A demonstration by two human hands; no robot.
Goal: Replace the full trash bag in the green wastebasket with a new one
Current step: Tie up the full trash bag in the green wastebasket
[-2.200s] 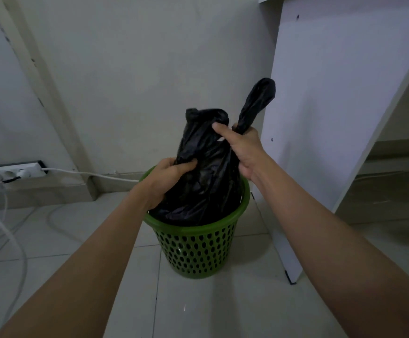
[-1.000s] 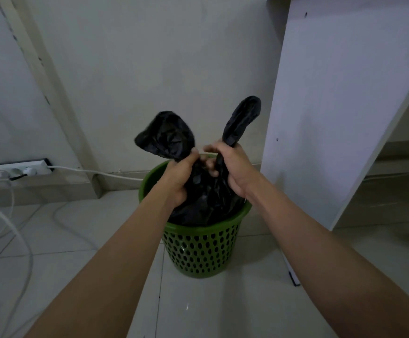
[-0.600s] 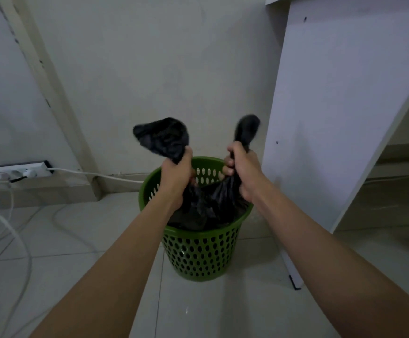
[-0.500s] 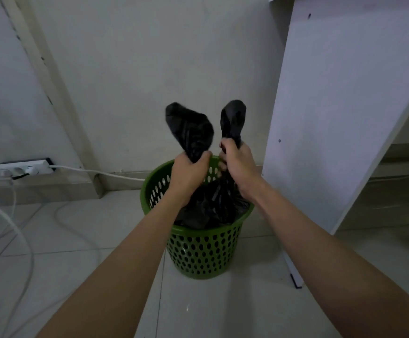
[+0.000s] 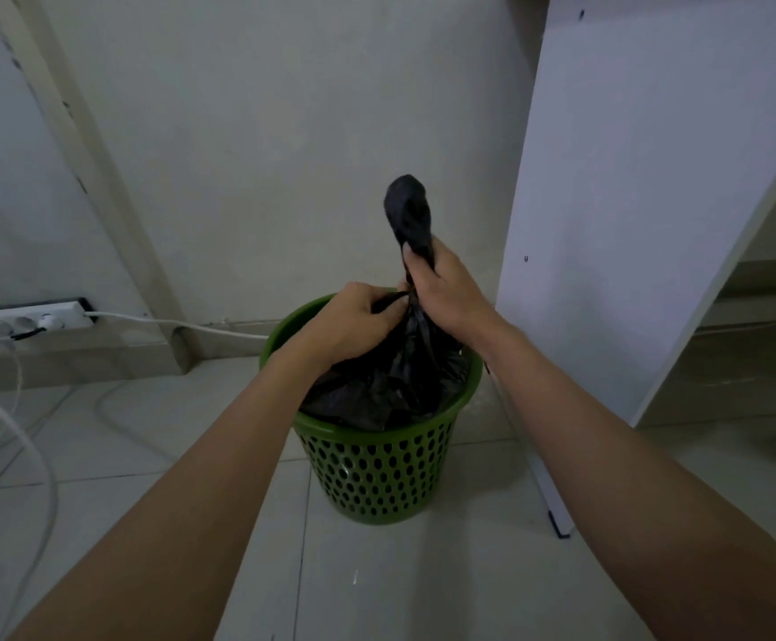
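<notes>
A green perforated wastebasket (image 5: 377,474) stands on the tiled floor near the wall. A full black trash bag (image 5: 391,381) sits inside it, its top gathered above the rim. My right hand (image 5: 446,289) grips one twisted end of the bag, which sticks up above my fist. My left hand (image 5: 354,321) pinches the bag's neck just left of it, the two hands touching. The other end of the bag is hidden under my left hand.
A white desk side panel (image 5: 645,224) stands close to the basket's right. A white power strip (image 5: 35,316) lies by the wall at left, with white cables (image 5: 30,437) trailing over the floor tiles.
The two bag ends, held apart and upright before, have been brought together. Only the right end still sticks up; the left end has gone down under my left hand at the neck.
</notes>
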